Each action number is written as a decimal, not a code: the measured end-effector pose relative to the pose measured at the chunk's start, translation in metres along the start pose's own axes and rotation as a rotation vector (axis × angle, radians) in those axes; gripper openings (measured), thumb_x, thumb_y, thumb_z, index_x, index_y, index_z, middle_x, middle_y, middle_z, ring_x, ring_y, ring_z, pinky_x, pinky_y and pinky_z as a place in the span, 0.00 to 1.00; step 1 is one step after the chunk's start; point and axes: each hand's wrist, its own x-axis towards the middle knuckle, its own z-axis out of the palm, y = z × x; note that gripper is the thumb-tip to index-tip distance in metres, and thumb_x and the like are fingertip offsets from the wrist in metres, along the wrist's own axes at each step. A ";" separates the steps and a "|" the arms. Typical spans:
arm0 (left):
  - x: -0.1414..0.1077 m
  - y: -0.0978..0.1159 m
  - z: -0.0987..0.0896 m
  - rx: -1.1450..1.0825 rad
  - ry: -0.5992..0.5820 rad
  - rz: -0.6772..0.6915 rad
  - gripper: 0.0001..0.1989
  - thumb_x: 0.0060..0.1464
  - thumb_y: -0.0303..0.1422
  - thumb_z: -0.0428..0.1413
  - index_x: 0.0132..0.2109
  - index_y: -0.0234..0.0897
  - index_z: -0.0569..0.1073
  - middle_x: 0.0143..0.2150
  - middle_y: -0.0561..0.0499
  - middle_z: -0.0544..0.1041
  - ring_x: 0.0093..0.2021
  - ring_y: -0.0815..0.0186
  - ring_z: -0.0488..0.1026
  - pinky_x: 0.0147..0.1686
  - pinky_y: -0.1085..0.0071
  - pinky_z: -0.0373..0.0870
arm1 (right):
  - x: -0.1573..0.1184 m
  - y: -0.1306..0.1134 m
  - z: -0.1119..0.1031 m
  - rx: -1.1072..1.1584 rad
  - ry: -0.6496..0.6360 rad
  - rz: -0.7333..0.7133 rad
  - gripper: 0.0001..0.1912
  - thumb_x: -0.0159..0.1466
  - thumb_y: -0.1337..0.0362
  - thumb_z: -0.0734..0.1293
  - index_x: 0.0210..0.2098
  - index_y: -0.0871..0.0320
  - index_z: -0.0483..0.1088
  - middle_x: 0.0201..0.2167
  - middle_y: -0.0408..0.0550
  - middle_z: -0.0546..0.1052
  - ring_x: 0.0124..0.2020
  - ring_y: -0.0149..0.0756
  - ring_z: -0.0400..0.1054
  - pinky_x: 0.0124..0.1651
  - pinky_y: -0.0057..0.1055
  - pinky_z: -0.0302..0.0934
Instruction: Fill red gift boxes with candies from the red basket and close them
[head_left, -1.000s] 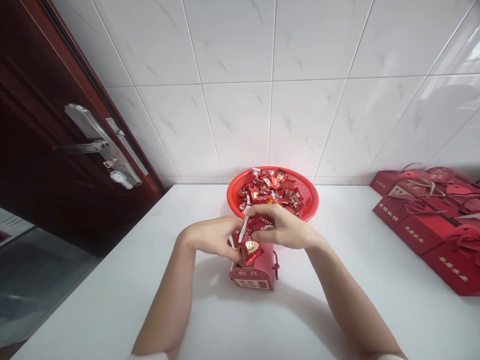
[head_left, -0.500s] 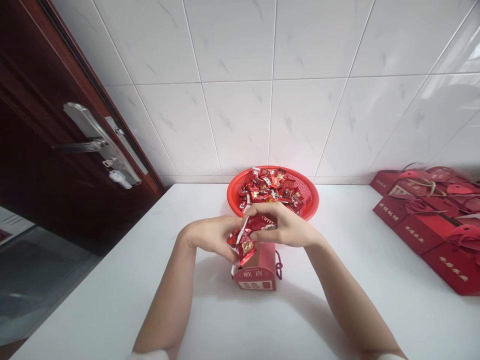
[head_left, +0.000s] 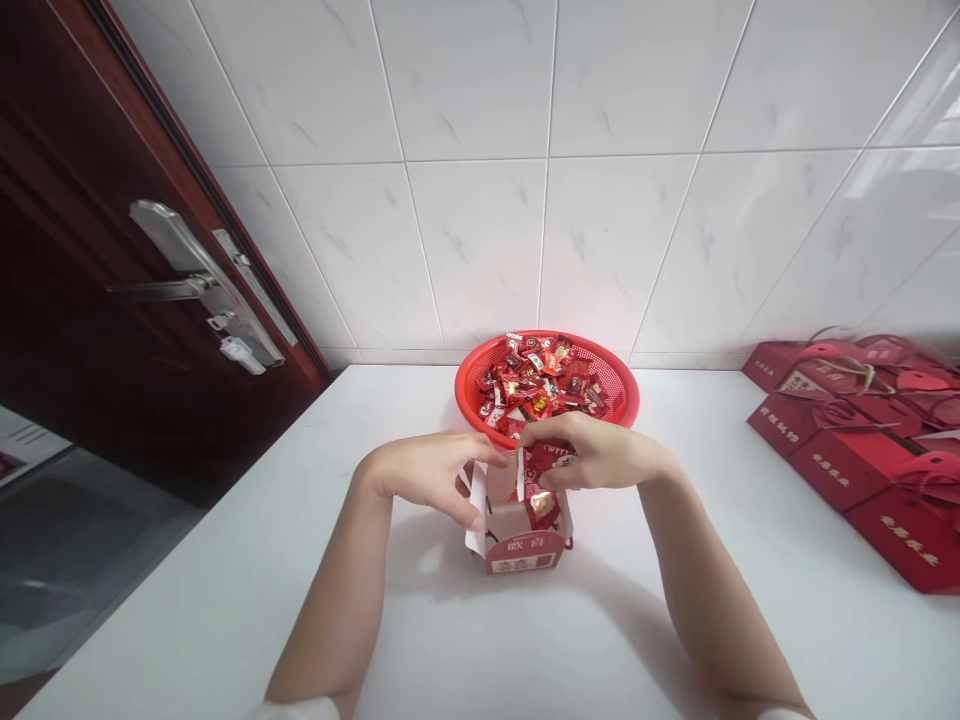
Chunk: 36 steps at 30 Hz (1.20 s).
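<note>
A small red paper gift box (head_left: 526,546) stands open on the white table, its pale inside showing. My left hand (head_left: 424,475) is at the box's left side, thumb near the front corner and fingers near the back, gripping the pale side flap. My right hand (head_left: 604,452) is closed round several red-wrapped candies (head_left: 541,506) over the box's right part. The candies' lower end dips into the opening; my fingers hide part of them. Just behind the box sits a red plastic basket (head_left: 624,388) with many wrapped candies.
Several red gift boxes (head_left: 840,475) with ribbons and cords stand grouped at the right. A tiled wall (head_left: 480,250) rises behind the white table (head_left: 300,520). On the left is a dark red door (head_left: 67,250) with a metal handle (head_left: 169,288) and keys.
My right hand has carried the candies to the right and lower into the box. My left hand has come off the candies onto the flap, and the box now gapes wider.
</note>
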 end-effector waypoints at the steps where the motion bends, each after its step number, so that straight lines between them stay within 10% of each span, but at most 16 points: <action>1: 0.000 0.001 0.000 -0.016 -0.004 0.018 0.31 0.45 0.35 0.68 0.58 0.43 0.77 0.60 0.44 0.76 0.54 0.54 0.76 0.43 0.71 0.75 | 0.000 -0.001 0.002 -0.033 0.006 0.027 0.11 0.57 0.73 0.69 0.40 0.57 0.75 0.31 0.41 0.74 0.29 0.31 0.64 0.30 0.28 0.57; 7: 0.004 0.006 0.000 -0.083 -0.099 0.129 0.20 0.47 0.31 0.66 0.50 0.40 0.79 0.47 0.50 0.81 0.46 0.60 0.78 0.43 0.72 0.75 | 0.003 -0.012 0.010 -0.054 -0.067 0.078 0.08 0.59 0.73 0.67 0.38 0.58 0.73 0.31 0.41 0.75 0.29 0.31 0.66 0.30 0.27 0.56; 36: 0.002 0.011 -0.001 -0.025 -0.089 0.077 0.32 0.47 0.36 0.66 0.61 0.42 0.75 0.58 0.46 0.76 0.54 0.56 0.75 0.46 0.69 0.76 | -0.001 -0.024 0.017 -0.232 -0.076 0.141 0.15 0.66 0.74 0.62 0.46 0.57 0.77 0.36 0.47 0.81 0.33 0.35 0.71 0.35 0.30 0.59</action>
